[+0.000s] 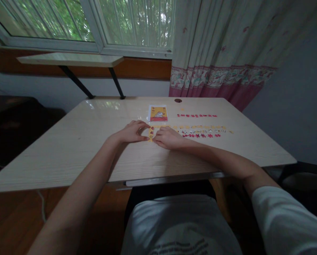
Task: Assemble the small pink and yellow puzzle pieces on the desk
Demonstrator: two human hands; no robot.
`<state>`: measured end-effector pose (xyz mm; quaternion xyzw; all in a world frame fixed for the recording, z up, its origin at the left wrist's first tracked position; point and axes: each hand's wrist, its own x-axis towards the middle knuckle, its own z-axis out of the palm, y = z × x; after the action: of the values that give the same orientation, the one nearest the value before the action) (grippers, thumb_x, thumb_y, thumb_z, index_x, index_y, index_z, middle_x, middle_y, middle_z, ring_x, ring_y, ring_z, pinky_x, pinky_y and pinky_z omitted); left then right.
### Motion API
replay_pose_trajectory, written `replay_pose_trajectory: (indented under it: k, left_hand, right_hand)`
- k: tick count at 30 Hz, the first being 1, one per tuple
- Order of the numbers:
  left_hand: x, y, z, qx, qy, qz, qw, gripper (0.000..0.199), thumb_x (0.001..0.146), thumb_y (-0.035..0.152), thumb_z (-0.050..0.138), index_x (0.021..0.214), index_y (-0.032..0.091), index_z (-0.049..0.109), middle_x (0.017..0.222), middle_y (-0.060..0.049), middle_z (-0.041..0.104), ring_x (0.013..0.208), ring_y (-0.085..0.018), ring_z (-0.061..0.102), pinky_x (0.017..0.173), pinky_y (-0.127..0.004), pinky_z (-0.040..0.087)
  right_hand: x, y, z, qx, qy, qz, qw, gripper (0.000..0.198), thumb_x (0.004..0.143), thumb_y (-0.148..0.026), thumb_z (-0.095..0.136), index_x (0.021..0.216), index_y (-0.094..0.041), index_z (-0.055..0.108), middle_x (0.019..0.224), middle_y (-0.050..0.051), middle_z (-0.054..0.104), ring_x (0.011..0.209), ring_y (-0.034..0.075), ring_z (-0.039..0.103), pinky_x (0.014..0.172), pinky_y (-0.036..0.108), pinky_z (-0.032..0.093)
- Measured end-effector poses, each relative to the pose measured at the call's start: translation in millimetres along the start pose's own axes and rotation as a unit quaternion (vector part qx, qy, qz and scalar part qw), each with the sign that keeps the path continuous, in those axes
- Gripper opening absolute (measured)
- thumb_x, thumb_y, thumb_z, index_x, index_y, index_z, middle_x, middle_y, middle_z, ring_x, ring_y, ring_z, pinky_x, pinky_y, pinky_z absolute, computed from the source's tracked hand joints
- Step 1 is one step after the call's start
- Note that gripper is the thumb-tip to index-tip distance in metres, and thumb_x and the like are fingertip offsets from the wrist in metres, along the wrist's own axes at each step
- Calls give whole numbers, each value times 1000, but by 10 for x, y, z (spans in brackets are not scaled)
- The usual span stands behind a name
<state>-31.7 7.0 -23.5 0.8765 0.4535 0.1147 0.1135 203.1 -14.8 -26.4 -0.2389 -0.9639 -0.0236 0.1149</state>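
Note:
On the table in front of me lies a short column of joined yellow puzzle pieces with red marks. My left hand brackets it from the left, forefinger at the far end and thumb at the near end. My right hand is closed at the right side of the column, fingertips pressed down by its near corner. What those right fingertips pinch is mostly hidden. Loose yellow puzzle pieces run in a row to the right, with mixed pieces and red pieces in rows nearer me.
A small picture card in a clear sleeve lies beyond my hands. Another row of red pieces lies further back, near a single pale orange piece. A raised shelf stands at the back left, and a curtain hangs behind the table.

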Motion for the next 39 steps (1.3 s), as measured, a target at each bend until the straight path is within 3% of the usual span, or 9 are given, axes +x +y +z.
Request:
replay_pose_trajectory:
  k: [13, 24, 31, 39]
  left_hand:
    - [0, -40, 25, -6, 3, 17, 1000, 69, 75, 67, 55, 124, 19, 58, 124, -13, 59, 116, -31, 50, 103, -47, 34]
    - [16, -11, 32, 15, -2, -17, 1000, 65, 74, 59, 60, 125, 19, 58, 127, -13, 56, 116, -33, 49, 101, -48, 35]
    - [24, -13, 20, 21, -16, -26, 999, 64, 74, 58, 60, 126, 20, 57, 128, -12, 55, 118, -32, 48, 102, -47, 35]
    - [24, -25, 29, 13, -9, -28, 999, 66, 73, 59, 60, 126, 21, 57, 128, -11, 56, 118, -32, 48, 101, -45, 35]
  right_hand:
    - [-3, 35, 80, 70, 43, 51, 995, 20, 90, -24, 56, 92, -14, 72, 88, 9, 71, 86, 18, 58, 84, 32, 38]
    - [58, 4, 84, 73, 51, 48, 995, 14, 85, -16, 55, 84, -13, 70, 82, 8, 69, 80, 16, 57, 81, 30, 39]
    - [80, 69, 177, 53, 81, -1, 995, 11, 82, -14, 57, 79, -13, 68, 76, 7, 67, 77, 17, 56, 76, 29, 39]
    - [103, 46, 171, 69, 81, 30, 994, 12, 84, -14, 55, 79, -13, 66, 77, 7, 66, 77, 16, 55, 75, 28, 38]
